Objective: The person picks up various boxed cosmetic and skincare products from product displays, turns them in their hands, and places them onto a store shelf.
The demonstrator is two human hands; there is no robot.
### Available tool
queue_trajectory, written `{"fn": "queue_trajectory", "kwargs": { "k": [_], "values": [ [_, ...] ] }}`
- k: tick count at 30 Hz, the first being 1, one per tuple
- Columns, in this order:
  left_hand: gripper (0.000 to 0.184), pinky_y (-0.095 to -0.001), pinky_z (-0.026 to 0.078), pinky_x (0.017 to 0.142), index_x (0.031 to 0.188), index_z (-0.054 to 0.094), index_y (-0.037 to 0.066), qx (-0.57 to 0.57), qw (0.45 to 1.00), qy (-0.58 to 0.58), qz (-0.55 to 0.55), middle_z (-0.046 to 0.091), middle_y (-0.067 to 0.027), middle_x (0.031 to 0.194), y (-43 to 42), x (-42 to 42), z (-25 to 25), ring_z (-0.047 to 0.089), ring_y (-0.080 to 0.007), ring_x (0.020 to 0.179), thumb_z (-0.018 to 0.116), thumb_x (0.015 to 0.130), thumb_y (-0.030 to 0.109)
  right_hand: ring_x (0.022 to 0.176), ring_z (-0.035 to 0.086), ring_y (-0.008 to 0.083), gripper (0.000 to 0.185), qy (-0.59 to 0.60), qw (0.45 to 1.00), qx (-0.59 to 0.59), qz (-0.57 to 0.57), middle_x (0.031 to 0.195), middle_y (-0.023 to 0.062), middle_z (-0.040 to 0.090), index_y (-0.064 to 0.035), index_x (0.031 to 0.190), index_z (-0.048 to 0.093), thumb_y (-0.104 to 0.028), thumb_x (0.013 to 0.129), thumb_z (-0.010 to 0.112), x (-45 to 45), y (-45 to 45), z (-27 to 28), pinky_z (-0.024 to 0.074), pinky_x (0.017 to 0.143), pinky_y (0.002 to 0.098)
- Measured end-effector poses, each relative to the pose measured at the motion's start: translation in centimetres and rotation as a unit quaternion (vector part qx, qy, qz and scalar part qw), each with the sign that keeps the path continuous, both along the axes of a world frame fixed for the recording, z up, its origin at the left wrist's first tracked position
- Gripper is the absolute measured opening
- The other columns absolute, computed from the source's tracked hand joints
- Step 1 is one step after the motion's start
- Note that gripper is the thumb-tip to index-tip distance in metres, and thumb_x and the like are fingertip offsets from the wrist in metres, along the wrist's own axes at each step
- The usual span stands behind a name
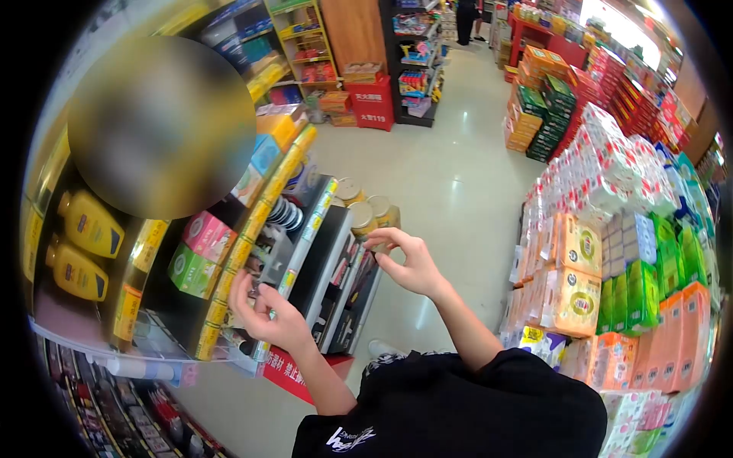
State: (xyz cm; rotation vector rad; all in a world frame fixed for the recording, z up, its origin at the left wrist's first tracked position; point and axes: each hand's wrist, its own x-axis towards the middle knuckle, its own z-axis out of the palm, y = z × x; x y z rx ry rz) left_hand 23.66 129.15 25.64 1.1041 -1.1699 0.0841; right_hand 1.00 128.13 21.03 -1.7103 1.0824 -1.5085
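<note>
My left hand is beside the front edge of the shelf, its fingers loosely curved and apart, with nothing I can make out in them. Close to its fingertips runs a yellow price strip, and past that is a clear bin of small goods. My right hand hangs in front of the lower shelves, thumb and fingers bent but separated. It appears to hold nothing. Behind its fingertips stand several jars with gold lids. A pink box sits above a green box on the shelf.
Yellow bottles lie at the far left, below a blurred round patch covering part of the view. Tissue packs are stacked along the right. A red sign is at the shelf's base. The tiled aisle runs ahead, with a person far off.
</note>
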Motion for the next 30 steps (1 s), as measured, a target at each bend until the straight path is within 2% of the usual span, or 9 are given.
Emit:
{"fn": "queue_trajectory", "kwargs": {
  "k": [1,2,4,5,8,14,18,25,30],
  "values": [
    [0.024,-0.0233,0.05,0.062,0.115,0.06,-0.006,0.014,0.998,0.013,-0.052,0.06,-0.0165,0.123,0.3,-0.9,-0.6,0.062,-0.0187,0.102,0.055,0.091,-0.005,0.09,0.068,0.0169,0.032,-0.003,1.0,0.026,-0.008,0.103,0.0073,0.074,-0.0017,0.117,0.061,-0.003,0.085,0.06,-0.8,1.2,0.3,0.0527,0.077,0.0301],
    [0.021,-0.0219,0.045,0.058,0.111,0.063,-0.005,0.074,0.994,0.036,-0.069,0.065,-0.0136,0.113,0.9,-2.0,-1.1,0.06,-0.0129,0.083,0.056,0.092,-0.005,0.091,0.068,0.0173,0.031,0.002,1.0,0.022,-0.017,0.102,0.0075,0.074,-0.0016,0.117,0.062,-0.003,0.085,0.06,-1.8,2.3,0.4,0.0528,0.078,0.0304],
    [0.017,-0.0211,0.04,0.054,0.106,0.066,-0.004,0.138,0.976,0.05,-0.158,0.07,-0.0093,0.097,1.8,-4.8,-1.1,0.054,-0.0083,0.065,0.057,0.092,-0.003,0.092,0.069,0.0182,0.03,0.015,0.999,0.015,-0.035,0.101,0.008,0.074,-0.0013,0.116,0.062,-0.002,0.086,0.061,-3.7,4.3,0.4,0.0529,0.081,0.0312],
    [0.014,-0.0209,0.039,0.052,0.104,0.068,-0.002,0.148,0.973,0.041,-0.17,0.071,-0.0061,0.084,2.3,-6.6,-0.9,0.051,-0.006,0.058,0.059,0.092,-0.002,0.094,0.07,0.0201,0.03,0.014,0.998,0.01,-0.055,0.102,0.0084,0.075,-0.0011,0.116,0.063,-0.002,0.086,0.061,-4.7,5.3,-0.2,0.0533,0.084,0.033],
    [0.013,-0.0213,0.04,0.05,0.103,0.068,-0.001,0.121,0.956,-0.011,-0.269,0.069,-0.0061,0.076,3.5,-11.2,-0.8,0.054,-0.0054,0.057,0.06,0.092,-0.001,0.1,0.071,0.0201,0.032,0.054,0.993,0.014,-0.108,0.103,0.0069,0.076,-0.0019,0.116,0.064,0.001,0.084,0.061,-8.3,8.5,-0.3,0.0522,0.089,0.0333],
    [0.014,-0.0224,0.042,0.048,0.103,0.069,0.001,0.109,0.886,-0.071,-0.445,0.065,-0.0063,0.062,6.5,-20.2,-0.8,0.058,-0.0085,0.05,0.061,0.091,-0.002,0.098,0.071,0.0201,0.029,0.019,0.971,-0.002,-0.239,0.101,0.0102,0.076,-0.0002,0.114,0.065,0.0,0.085,0.06,-14.6,14.8,-0.5,0.0523,0.089,0.033],
    [0.014,-0.0237,0.046,0.05,0.101,0.069,0.001,0.1,0.836,-0.137,-0.522,0.064,-0.0075,0.062,8.9,-25.1,-0.7,0.063,-0.0119,0.052,0.058,0.092,-0.004,0.097,0.07,0.02,0.027,0.022,0.944,-0.014,-0.33,0.1,0.009,0.076,-0.0003,0.113,0.066,-0.002,0.087,0.06,-18.1,20.1,-1.1,0.0521,0.09,0.0336],
    [0.016,-0.0249,0.05,0.056,0.101,0.069,-0.003,0.076,0.713,-0.184,-0.672,0.062,-0.0093,0.067,14.3,-33.3,-0.9,0.064,-0.0129,0.058,0.056,0.092,-0.005,0.096,0.07,0.0203,0.027,0.037,0.863,-0.033,-0.502,0.098,0.007,0.075,-0.0015,0.112,0.066,-0.005,0.086,0.063,-22.6,29.7,-0.6,0.0526,0.088,0.0331],
    [0.017,-0.0247,0.05,0.057,0.102,0.069,-0.003,0.09,0.596,-0.237,-0.762,0.063,-0.0074,0.069,18.8,-37.0,-1.6,0.064,-0.0124,0.061,0.056,0.091,-0.006,0.094,0.07,0.0199,0.027,0.021,0.804,-0.024,-0.594,0.097,0.0072,0.075,-0.0022,0.111,0.067,-0.007,0.085,0.063,-23.7,36.2,-0.4,0.0533,0.087,0.0333]
  ]
}}
